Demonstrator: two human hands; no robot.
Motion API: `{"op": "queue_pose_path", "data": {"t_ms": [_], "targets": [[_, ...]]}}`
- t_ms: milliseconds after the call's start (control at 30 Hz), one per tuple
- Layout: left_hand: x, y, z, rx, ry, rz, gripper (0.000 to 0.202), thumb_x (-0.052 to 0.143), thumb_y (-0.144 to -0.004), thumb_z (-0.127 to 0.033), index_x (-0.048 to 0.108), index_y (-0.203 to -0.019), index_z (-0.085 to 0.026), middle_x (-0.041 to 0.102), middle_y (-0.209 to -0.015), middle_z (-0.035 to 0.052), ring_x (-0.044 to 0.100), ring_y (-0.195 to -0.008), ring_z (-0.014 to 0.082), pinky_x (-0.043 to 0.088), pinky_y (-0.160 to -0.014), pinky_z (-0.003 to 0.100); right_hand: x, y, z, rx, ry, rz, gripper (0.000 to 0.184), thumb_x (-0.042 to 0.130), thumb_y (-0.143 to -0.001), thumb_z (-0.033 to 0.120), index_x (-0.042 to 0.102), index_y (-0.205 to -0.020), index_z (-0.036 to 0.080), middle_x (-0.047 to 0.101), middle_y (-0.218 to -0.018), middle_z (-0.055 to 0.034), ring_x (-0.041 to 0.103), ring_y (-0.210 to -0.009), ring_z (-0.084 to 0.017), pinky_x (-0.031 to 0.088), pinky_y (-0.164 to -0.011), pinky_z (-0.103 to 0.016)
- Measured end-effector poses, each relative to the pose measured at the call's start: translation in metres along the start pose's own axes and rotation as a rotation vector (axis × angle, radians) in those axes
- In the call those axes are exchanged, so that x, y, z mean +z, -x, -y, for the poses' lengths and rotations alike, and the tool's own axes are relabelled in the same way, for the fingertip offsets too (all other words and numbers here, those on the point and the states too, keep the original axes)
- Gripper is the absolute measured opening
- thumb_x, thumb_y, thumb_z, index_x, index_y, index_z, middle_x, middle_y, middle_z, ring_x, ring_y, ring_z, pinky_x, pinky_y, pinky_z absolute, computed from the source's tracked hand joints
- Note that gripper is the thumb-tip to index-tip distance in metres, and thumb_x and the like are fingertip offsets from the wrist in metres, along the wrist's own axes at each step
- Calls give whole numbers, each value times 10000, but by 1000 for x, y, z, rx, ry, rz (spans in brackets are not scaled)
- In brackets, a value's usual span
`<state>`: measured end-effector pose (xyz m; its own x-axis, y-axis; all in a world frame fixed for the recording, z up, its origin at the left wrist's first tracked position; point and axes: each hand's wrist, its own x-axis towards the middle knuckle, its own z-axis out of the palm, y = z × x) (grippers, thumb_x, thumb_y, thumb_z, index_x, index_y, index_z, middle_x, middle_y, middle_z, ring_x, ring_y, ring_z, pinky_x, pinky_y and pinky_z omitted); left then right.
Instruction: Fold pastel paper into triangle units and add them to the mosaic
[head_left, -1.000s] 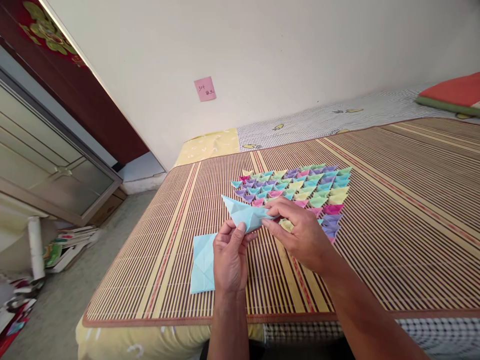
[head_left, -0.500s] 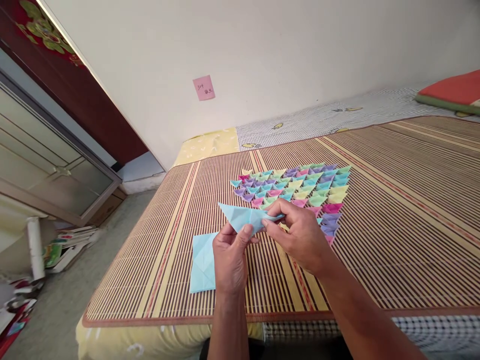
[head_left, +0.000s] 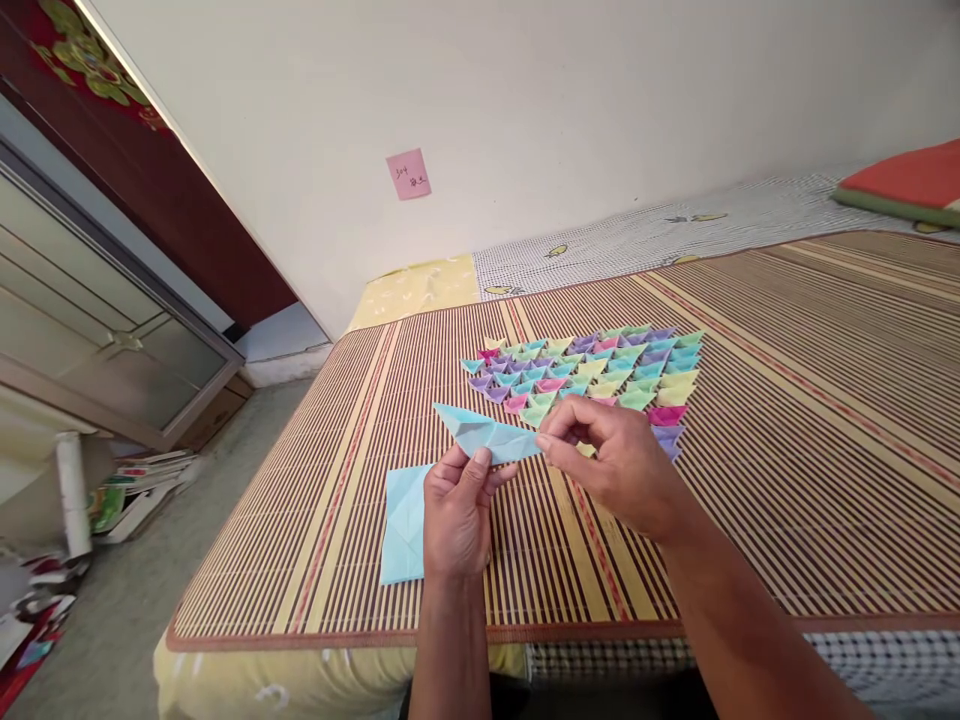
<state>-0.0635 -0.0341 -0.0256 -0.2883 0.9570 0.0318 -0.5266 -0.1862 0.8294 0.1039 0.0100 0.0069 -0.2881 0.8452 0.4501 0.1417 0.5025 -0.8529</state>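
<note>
A light blue paper boat [head_left: 487, 438], long and pointed at its left end, is held above the striped mat. My left hand [head_left: 459, 505] grips its lower edge, thumb in front and fingers behind. The right end is pinched between thumb and forefinger of my right hand [head_left: 607, 460]; that tip is hidden by the fingers. Beside my left hand lies a creased light blue sheet of paper [head_left: 403, 525], partly covered by the hand. Beyond my hands, many small folded paper boats [head_left: 551, 384] in several colours stand in close rows, some hidden behind my right hand.
The striped mat [head_left: 337, 500] covers a bed by the white wall. A pink note [head_left: 409, 174] is stuck on the wall. Red and green folded bedding [head_left: 904, 182] lies at the far right. A glazed door [head_left: 97, 310] and floor clutter [head_left: 142, 490] are at left.
My right hand has moved slightly right, to the end of the paper. The boat now looks narrower and more stretched out. My left hand keeps its grip.
</note>
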Motion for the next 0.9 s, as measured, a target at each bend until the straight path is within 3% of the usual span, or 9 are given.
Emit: {"op": "queue_pose_path", "data": {"t_ms": [167,300,433,700,900], "targets": [[-5,0,1,-42,-144,199,215,868,-830,-357,844,-952,-181,805,-909,60,759,-837,187,668,-788,289,-10,-1,6,28,-79,-32,163,665,-930,312,669,-812,200,667,-763,-1,615,-721,-155,489,-668,-290],[-9,0,3,-94,-216,354,224,812,-893,-351,837,-1043,-186,810,-970,81,764,-891,211,665,-805,310,-8,-1,12,92,-155,91,140,694,-930,330,746,-918,200,736,-840,-13,657,-772,-158,507,-688,-278],[-11,1,4,-137,-214,438,238,799,-906,-352,830,-1061,-174,809,-966,93,767,-866,217,663,-766,306,-9,0,11,145,-254,214,148,721,-922,333,773,-887,200,730,-805,-6,652,-731,-140,504,-643,-251],[-13,2,2,-237,-66,453,218,871,-832,-367,840,-920,-169,807,-823,69,754,-686,176,637,-647,248,-13,-1,6,259,-425,311,182,859,-802,328,770,-846,176,701,-731,2,631,-658,-114,515,-597,-216],[-15,4,0,-260,-72,373,248,910,-780,-391,830,-863,-172,800,-786,73,751,-674,192,649,-685,303,-11,0,8,302,-454,341,202,872,-794,331,748,-822,174,679,-673,18,617,-602,-106,508,-559,-212]]}}
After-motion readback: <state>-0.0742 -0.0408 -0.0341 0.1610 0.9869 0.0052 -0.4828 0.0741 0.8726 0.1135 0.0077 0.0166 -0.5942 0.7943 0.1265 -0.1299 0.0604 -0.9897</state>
